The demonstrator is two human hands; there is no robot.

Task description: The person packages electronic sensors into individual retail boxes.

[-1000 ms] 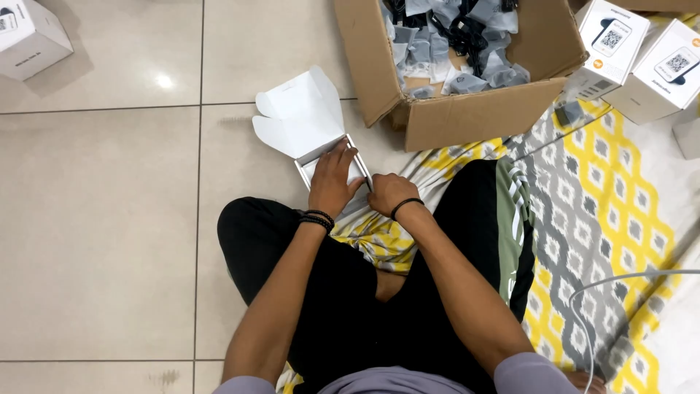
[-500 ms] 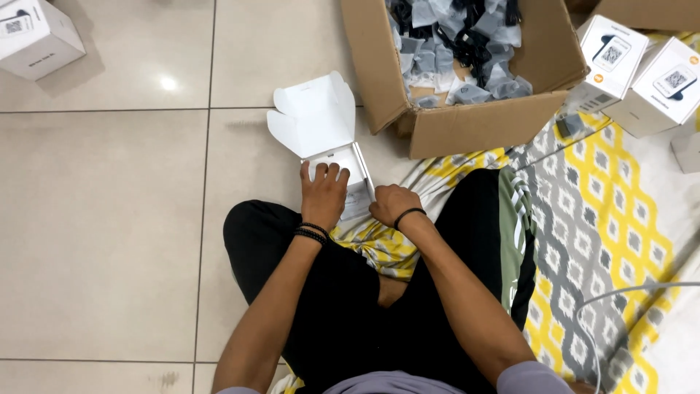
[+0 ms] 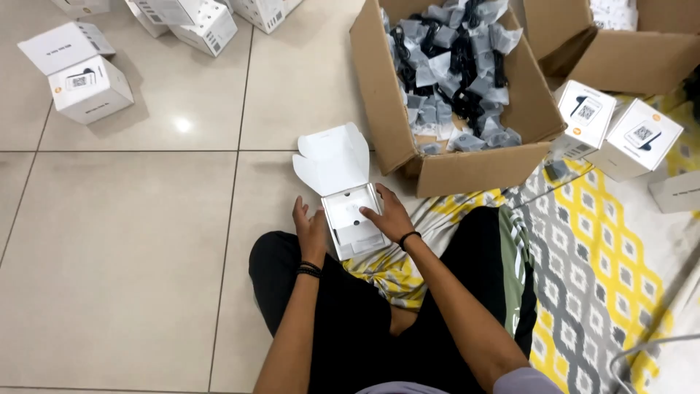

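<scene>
I sit cross-legged on the tiled floor (image 3: 131, 255) with a small white carton (image 3: 355, 219) resting at my knees, its lid flap standing open toward the big cardboard box (image 3: 467, 164) of bagged black parts. My left hand (image 3: 310, 228) cups the carton's left wall, fingers loosely curled against it. My right hand (image 3: 389, 215) lies flat over its right edge and white insert, fingers spread. It looks light, thin card, easily crushed, so I judge the side walls the best hold, not the flap.
</scene>
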